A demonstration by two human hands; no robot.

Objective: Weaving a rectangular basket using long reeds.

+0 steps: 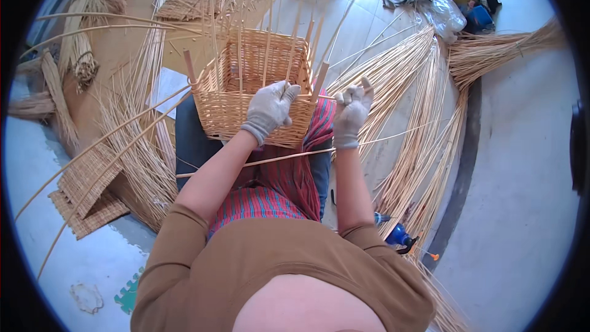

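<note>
A partly woven wicker basket (224, 110) rests on my lap, its wooden corner posts and thin upright stakes rising above the rim. Gloved in white, my left hand (270, 107) is closed at the basket's near rim, fingers curled around a thin upright stake (291, 55). To the right of the basket, my right hand (352, 109), gloved too, is closed on a wicker strand (327, 96) that runs out from the rim by the right corner post (319, 81). Another long cane (276, 159) lies across my lap below the basket.
Bundles of loose wicker strands (402, 67) fan over the floor at right, more (138, 141) at left. Woven mats (92, 181) lie at far left. A blue power tool (399, 235) sits near my right elbow. Long canes (110, 163) stick out leftward from the basket.
</note>
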